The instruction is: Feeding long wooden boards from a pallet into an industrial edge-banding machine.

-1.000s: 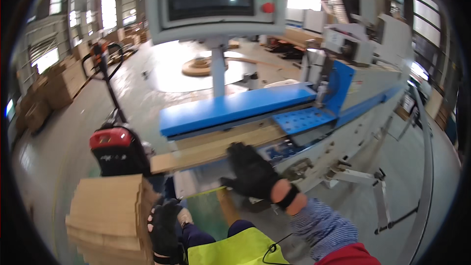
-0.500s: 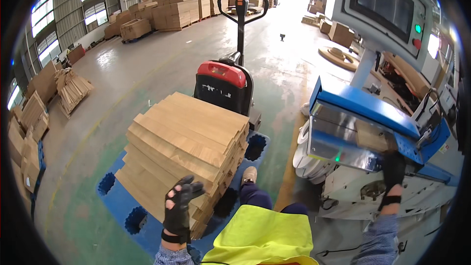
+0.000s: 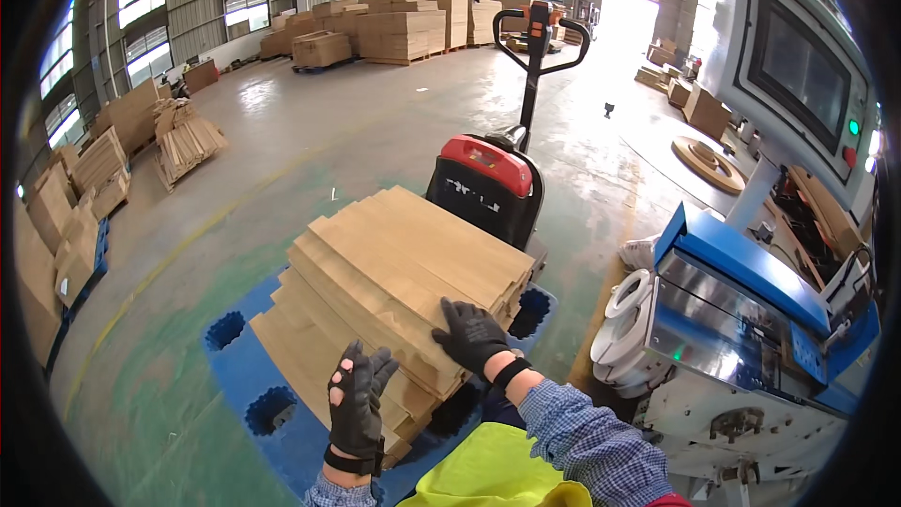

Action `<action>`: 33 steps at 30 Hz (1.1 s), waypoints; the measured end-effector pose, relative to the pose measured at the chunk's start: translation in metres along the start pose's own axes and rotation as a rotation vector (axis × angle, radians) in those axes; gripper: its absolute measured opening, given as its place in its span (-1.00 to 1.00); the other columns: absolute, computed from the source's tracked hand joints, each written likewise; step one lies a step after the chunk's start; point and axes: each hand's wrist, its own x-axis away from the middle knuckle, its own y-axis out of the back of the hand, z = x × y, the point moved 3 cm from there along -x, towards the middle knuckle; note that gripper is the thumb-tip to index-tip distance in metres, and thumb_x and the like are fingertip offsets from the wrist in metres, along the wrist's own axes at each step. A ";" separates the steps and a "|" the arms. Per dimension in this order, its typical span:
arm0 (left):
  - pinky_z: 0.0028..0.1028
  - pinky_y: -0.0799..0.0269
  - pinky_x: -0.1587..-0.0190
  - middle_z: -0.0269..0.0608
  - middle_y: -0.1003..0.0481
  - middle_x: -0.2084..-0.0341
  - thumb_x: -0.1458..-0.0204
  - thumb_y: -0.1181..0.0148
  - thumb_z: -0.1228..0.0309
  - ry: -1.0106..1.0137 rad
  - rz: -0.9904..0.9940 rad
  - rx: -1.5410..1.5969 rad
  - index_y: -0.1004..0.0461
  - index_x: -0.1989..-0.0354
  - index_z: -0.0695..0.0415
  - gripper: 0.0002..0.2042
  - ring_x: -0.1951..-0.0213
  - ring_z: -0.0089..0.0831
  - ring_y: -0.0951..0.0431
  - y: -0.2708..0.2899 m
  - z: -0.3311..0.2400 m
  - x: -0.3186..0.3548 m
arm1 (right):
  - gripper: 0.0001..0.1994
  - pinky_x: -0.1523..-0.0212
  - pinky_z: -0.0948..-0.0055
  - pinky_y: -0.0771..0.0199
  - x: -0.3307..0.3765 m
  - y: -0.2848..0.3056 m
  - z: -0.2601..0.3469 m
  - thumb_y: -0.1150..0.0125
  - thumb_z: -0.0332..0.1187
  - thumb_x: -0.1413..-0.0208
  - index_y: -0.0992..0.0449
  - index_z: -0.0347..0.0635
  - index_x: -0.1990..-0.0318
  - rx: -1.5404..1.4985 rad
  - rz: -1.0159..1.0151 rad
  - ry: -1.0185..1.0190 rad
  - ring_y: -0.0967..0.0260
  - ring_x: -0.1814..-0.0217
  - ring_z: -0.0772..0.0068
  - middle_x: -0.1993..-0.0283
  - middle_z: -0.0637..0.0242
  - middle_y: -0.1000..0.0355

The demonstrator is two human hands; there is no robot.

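Note:
A stack of flat light-brown boards (image 3: pixel 404 244), layered unevenly with stepped edges, lies on a blue plastic pallet (image 3: pixel 225 371). My right hand (image 3: pixel 471 333), in a black glove with a wrist strap, rests over the near right part of the stack. Its fingers are spread flat on the boards, and the thumb side is partly hidden. My left hand (image 3: pixel 359 399), gloved in black with some bare fingertips, is held at the near edge of the stack. Its fingers are apart and nothing is in them; whether it touches the boards I cannot tell.
Just beyond the pallet stands a red and black pallet truck (image 3: pixel 483 178) with an upright handle. At right is a blue and metal machine (image 3: pixel 723 310) with a control screen (image 3: pixel 798 66). White rolls (image 3: pixel 624 329) sit beside it. Stacked boards (image 3: pixel 188 141) stand at far left.
My right hand has left the machine and come left onto the stack. The board on the machine's top no longer shows there. The view has turned right; my left hand stays near the stack.

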 end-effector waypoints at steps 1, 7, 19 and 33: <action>-0.11 -0.41 -0.25 0.33 -0.30 -0.22 -0.28 -0.15 0.18 0.048 -0.018 0.059 -0.18 -0.28 0.41 -0.41 -0.20 0.11 -0.43 0.001 0.002 -0.007 | -0.35 -0.30 0.09 -0.27 0.001 0.001 -0.006 -0.05 0.05 -0.25 -0.23 -0.16 -0.37 0.039 -0.017 -0.007 -0.29 -0.32 -0.02 -0.29 0.06 -0.33; -0.07 -0.21 -0.36 0.29 -0.10 -0.39 -0.26 -0.17 0.07 0.067 -0.029 0.271 -0.16 -0.35 0.22 -0.37 -0.33 0.07 -0.28 0.009 0.033 -0.062 | -0.48 0.02 0.06 -0.47 0.086 0.086 0.004 -0.26 -0.13 -0.11 -0.39 -0.16 -0.18 0.118 -0.306 0.131 -0.44 -0.04 -0.02 -0.05 0.08 -0.44; -0.15 -0.46 -0.25 0.04 -0.48 -0.13 -0.32 -0.05 0.36 0.308 0.493 0.629 -0.36 -0.21 0.28 -0.64 -0.17 -0.11 -0.50 -0.176 0.026 -0.077 | -0.48 -0.29 0.02 -0.27 0.302 0.242 -0.081 -0.24 -0.24 -0.10 -0.38 -0.23 -0.21 0.581 -0.485 -0.080 -0.29 -0.26 -0.07 -0.16 -0.01 -0.37; -0.18 -0.33 -0.12 -0.02 -0.54 0.06 -0.04 -0.16 0.44 -1.049 0.900 -0.960 -0.58 0.05 0.23 -0.70 0.00 -0.04 -0.50 -0.287 0.076 0.027 | -0.12 -0.51 -0.03 0.10 0.286 0.210 -0.147 0.04 0.24 -0.25 -0.18 -0.54 -0.32 0.434 -0.562 -0.509 -0.05 -0.49 -0.25 -0.40 -0.32 -0.12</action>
